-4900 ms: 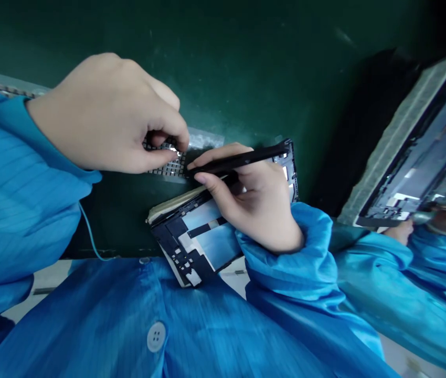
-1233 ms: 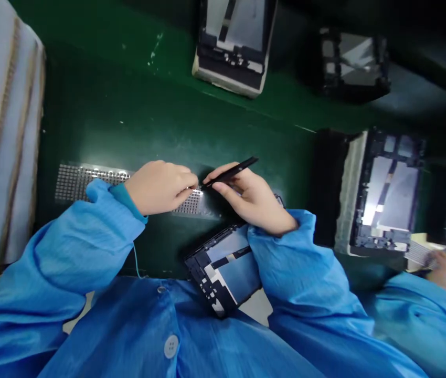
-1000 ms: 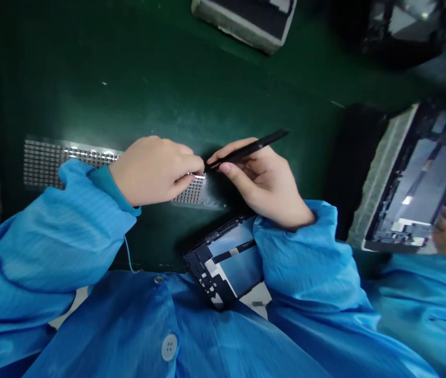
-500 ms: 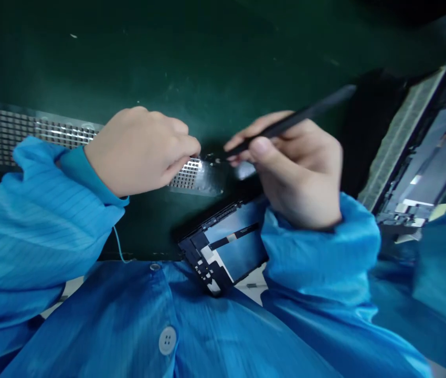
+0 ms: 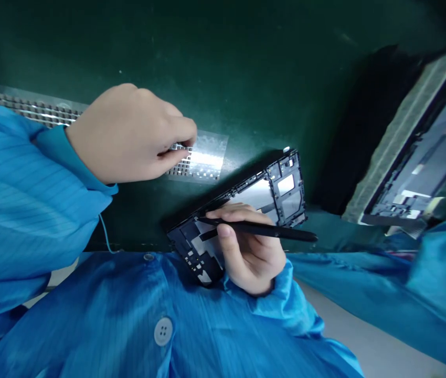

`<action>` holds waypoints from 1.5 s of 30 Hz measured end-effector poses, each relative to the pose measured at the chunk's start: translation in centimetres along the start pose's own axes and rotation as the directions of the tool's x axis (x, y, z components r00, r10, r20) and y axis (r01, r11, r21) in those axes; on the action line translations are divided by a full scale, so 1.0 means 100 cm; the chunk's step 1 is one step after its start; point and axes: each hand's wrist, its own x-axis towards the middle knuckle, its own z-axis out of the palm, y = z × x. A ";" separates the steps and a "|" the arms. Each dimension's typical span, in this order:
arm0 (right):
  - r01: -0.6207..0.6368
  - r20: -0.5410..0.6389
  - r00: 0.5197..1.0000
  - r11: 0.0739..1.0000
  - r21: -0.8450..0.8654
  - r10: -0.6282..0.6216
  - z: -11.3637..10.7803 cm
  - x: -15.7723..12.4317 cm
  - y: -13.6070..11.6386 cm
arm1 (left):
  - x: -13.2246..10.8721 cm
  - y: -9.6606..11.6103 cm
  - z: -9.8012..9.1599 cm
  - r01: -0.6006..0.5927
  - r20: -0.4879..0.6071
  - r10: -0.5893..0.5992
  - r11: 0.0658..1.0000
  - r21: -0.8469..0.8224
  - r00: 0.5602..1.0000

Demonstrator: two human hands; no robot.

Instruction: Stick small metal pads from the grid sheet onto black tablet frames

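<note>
My left hand (image 5: 128, 134) pinches at the edge of a clear backing sheet of tiny dark square pads (image 5: 203, 160), and its fingers hide part of the rows. Further left, more of the grid (image 5: 22, 107) runs under my sleeve. My right hand (image 5: 248, 247) holds black tweezers (image 5: 274, 231), resting on a black device mid-frame (image 5: 286, 184). The tweezer tips lie over the frame's lower left part, and that hand covers the frame's middle. The frame lies tilted across the green mat, apart from the sheet.
A green work mat (image 5: 223, 63) fills the upper view. At right, another device frame (image 5: 415, 163) sits on a pale foam strip. A co-worker's blue sleeve (image 5: 443, 273) lies at right, and my buttoned blue smock (image 5: 163, 332) fills the bottom.
My right hand has moved from the pad sheet down onto the frame, taking the tweezers with it. The frame now shows more fully. My left hand remains at the sheet.
</note>
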 end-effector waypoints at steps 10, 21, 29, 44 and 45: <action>0.023 0.230 0.973 0.993 -0.114 0.004 -0.025 0.078 -0.006 | 0.003 0.001 -0.005 0.005 0.032 -0.007 0.998 0.067 0.999; -0.017 0.309 0.951 1.000 -0.012 0.020 -0.010 0.131 0.042 | 0.005 0.003 -0.006 0.012 0.020 -0.014 0.995 0.103 1.000; -0.034 0.347 0.936 0.996 -0.077 0.058 -0.014 0.140 0.034 | 0.003 -0.002 -0.004 -0.007 -0.009 0.009 0.992 0.123 1.000; 0.000 -0.111 0.994 1.000 -0.013 -0.002 -0.004 -0.007 0.006 | -0.001 -0.003 -0.005 0.040 -0.051 -0.041 0.999 -0.012 0.998; 0.006 -0.093 0.996 1.000 -0.023 -0.008 -0.006 -0.001 0.005 | -0.001 -0.002 -0.005 0.029 -0.058 -0.029 1.000 0.007 0.998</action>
